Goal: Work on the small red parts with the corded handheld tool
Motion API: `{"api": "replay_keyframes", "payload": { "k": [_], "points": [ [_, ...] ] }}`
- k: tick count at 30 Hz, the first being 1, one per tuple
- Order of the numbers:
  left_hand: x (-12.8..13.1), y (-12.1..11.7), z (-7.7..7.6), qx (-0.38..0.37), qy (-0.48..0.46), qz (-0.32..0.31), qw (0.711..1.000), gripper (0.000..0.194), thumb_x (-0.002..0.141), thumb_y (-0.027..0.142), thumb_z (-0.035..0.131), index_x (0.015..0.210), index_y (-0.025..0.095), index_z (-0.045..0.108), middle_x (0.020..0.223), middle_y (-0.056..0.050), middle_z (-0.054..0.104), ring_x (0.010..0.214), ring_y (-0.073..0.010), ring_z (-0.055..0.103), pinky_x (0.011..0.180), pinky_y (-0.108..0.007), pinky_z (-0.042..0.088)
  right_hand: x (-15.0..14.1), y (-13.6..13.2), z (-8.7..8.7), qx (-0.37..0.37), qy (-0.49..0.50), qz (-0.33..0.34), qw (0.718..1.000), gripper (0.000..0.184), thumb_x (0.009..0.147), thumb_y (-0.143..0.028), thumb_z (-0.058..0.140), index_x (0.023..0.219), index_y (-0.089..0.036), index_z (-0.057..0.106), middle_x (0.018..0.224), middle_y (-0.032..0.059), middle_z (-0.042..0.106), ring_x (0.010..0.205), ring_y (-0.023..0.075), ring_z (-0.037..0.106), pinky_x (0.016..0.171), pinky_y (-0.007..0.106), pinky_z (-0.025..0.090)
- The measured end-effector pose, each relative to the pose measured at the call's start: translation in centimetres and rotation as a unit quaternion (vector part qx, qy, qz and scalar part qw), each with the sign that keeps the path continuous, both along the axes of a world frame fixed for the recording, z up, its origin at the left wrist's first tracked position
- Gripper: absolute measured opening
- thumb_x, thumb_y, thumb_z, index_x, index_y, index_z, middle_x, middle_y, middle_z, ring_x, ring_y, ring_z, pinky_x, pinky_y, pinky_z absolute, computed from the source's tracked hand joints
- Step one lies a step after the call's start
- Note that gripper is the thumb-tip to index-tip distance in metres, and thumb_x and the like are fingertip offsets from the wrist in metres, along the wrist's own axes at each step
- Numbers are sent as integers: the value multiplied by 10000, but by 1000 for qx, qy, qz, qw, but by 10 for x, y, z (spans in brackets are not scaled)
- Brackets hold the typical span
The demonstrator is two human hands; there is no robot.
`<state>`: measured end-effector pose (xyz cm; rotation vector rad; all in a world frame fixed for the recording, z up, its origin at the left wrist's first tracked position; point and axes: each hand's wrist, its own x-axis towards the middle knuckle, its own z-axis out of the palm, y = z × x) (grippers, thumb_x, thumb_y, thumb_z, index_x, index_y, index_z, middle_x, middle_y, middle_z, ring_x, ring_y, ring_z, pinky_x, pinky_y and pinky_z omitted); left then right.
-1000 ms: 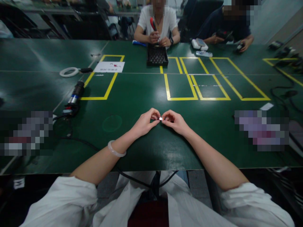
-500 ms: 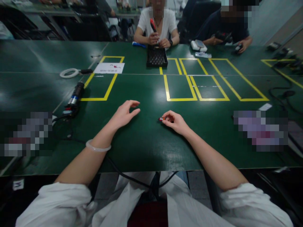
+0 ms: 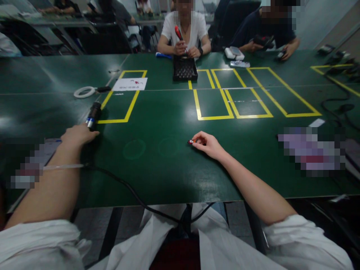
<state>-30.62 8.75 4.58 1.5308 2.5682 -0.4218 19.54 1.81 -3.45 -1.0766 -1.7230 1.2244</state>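
On the left, my left hand point(image 3: 77, 135) reaches palm-down over the lower part of a black cylindrical tool point(image 3: 95, 108) with a silver and blue band. Its thumb sticks out to the right, apart from the fingers. Whether the hand touches the tool is hidden. My right hand point(image 3: 206, 144) rests near the middle of the green table point(image 3: 157, 176), its thumb and fingers pinching a small red and black piece point(image 3: 190, 142). That piece is too small to name, and part of it is behind the fingers.
A black cable point(image 3: 123, 183) runs over the table edge. Yellow tape outlines point(image 3: 215, 118) mark the tabletop, with a paper sheet point(image 3: 129, 84) on one. Across sit two people; a black tray point(image 3: 185, 75) lies before one. A coiled white cable point(image 3: 84, 92) lies at far left.
My left hand has swung from the middle of the table leftward, down over the black tool, which shows no clear shift. The right hand keeps its pinch in place.
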Motion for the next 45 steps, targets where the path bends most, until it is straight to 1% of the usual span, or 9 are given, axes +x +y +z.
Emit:
{"api": "replay_keyframes", "payload": {
  "k": [5,12,16,21,25,29,36,41,45],
  "points": [
    [-11,6,-12,7,28,-31,999,698,851,490,550,1412,105,395,1305,-174,585,959,-247,591,768,-300,477,0,-1,1,-2,4,1,1000,259,809,-382,696,951,-179,620,682,-33,564,582,101,490,574,244,383],
    [30,-6,-13,43,32,-39,998,627,889,492,506,1364,88,442,1275,-176,608,984,-262,601,772,-316,478,-4,0,3,-8,19,-1,1000,273,802,-404,695,926,-175,613,681,-26,568,586,104,496,574,246,379],
    [79,-20,-11,61,-16,-98,993,637,897,532,482,1365,102,455,1243,-187,621,1017,-322,617,807,-392,494,-4,1,2,-14,28,-3,1000,273,794,-400,702,920,-175,614,688,-21,576,584,105,499,571,248,379],
    [170,-44,-13,101,-32,-196,975,610,885,519,510,1371,152,471,1178,-180,643,1005,-349,641,807,-412,508,-3,1,0,-12,30,-7,999,279,791,-407,709,914,-176,614,685,-22,575,584,104,497,566,246,381],
    [240,-59,-17,124,-42,-297,946,618,910,482,509,1407,123,427,1152,-185,645,1024,-340,626,833,-404,505,-2,1,0,-4,30,-11,999,268,800,-403,703,915,-178,612,686,-23,575,588,105,507,570,245,393],
    [284,-67,-17,126,-84,-381,912,684,910,462,552,1458,97,364,1285,-200,602,1137,-338,576,930,-412,482,1,2,0,14,11,-13,1000,245,808,-381,691,925,-180,612,674,-29,564,574,102,496,560,241,398],
    [295,-71,-30,110,-194,-456,862,881,838,433,648,1532,83,233,1500,-237,417,1288,-364,487,1042,-460,424,1,3,0,48,14,-8,999,198,804,-312,675,927,-185,587,792,-8,605,606,95,506,585,239,426],
    [289,-71,-39,108,-234,-449,856,873,833,331,608,1550,49,198,1497,-234,424,1298,-353,486,1069,-449,414,-1,1,1,65,5,7,998,163,820,-291,659,924,-190,584,781,-11,599,607,100,509,579,242,421],
    [288,-74,-43,122,-243,-469,840,883,813,286,588,1563,67,178,1525,-217,395,1318,-346,472,1087,-443,402,-1,1,1,83,8,-24,996,136,835,-286,650,915,-197,587,756,-19,579,605,104,492,577,244,410]
  ]
}}
